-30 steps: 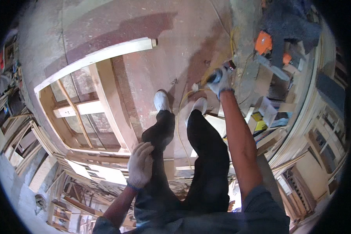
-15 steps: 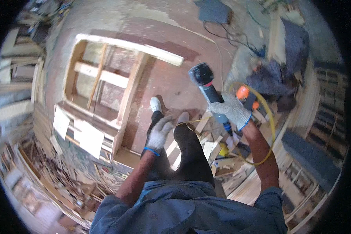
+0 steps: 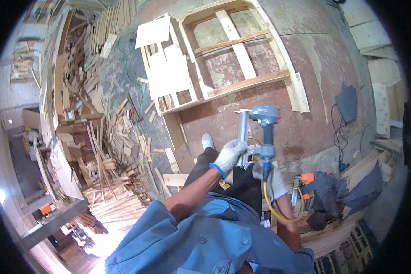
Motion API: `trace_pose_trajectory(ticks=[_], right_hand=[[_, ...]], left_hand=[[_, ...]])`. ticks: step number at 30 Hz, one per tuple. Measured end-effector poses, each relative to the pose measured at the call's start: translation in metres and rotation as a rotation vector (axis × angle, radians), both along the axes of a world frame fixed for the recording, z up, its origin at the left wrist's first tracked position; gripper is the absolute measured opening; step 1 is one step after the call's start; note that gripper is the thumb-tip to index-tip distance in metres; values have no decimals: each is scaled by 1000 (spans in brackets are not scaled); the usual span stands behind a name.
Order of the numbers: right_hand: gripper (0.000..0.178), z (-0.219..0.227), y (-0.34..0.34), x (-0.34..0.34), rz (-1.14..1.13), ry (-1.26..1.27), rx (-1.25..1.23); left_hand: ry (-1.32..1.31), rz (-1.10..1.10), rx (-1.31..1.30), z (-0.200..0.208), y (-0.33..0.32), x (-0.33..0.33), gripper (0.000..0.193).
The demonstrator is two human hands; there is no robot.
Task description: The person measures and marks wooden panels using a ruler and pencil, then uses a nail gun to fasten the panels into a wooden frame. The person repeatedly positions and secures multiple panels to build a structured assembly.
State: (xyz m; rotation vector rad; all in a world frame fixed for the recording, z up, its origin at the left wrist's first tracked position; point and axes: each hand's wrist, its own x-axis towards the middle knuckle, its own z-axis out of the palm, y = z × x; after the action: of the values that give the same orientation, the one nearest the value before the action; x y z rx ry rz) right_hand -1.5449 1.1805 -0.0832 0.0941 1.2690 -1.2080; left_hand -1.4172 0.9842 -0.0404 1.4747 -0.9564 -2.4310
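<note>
**Nail gun held upright in both hands**

The nail gun [image 3: 259, 132] stands lengthwise, head up, magazine alongside, above the floor [image 3: 223, 121] near the wooden frame's [image 3: 242, 55] lower edge. The gloved left hand [image 3: 229, 155] is closed around the magazine; the gloved right hand [image 3: 273, 179] grips the handle base, where a yellow hose [image 3: 271, 208] joins.

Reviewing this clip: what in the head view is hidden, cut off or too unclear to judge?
- Right hand, white-gloved: its grip on the grey pneumatic nail gun is partly hidden by the gun's handle.
- Left hand, white-gloved: what its fingers do at the long metal magazine is too small to tell.
- Yellow air hose: its far end is lost behind the forearm.
- Orange tool: half covered by dark cloth.
</note>
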Motion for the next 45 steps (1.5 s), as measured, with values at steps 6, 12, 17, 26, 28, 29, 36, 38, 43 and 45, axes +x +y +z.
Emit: trace_pose_trajectory(ticks=[6, 12, 17, 26, 28, 29, 36, 38, 43, 45], right_hand=[[25, 100, 50, 56, 1517, 755, -24], [29, 142, -136, 31, 632, 695, -77], [32, 93, -293, 76, 516, 437, -162], [22, 82, -299, 111, 919, 218, -112], [23, 78, -293, 115, 985, 129, -80], [23, 79, -291, 117, 1000, 70, -45], [21, 81, -297, 132, 943, 17, -89], [20, 83, -300, 141, 852, 9, -119], [18, 78, -303, 149, 880, -76, -77], [16, 68, -299, 150, 848, -141, -117]], left_hand=[[-154, 419, -107, -10, -55, 86, 17], [-215, 509, -329, 16, -88, 144, 14], [-212, 377, -320, 67, -74, 155, 13], [120, 326, 15, 31, 13, 177, 64], [345, 536, 207, 38, 35, 169, 67], [463, 639, 301, 45, 38, 163, 69], [455, 923, 249, 64, 41, 147, 68], [332, 868, 185, 73, 33, 155, 70], [39, 613, 154, 108, 19, 170, 64], [-66, 504, 111, 113, 22, 176, 61]])
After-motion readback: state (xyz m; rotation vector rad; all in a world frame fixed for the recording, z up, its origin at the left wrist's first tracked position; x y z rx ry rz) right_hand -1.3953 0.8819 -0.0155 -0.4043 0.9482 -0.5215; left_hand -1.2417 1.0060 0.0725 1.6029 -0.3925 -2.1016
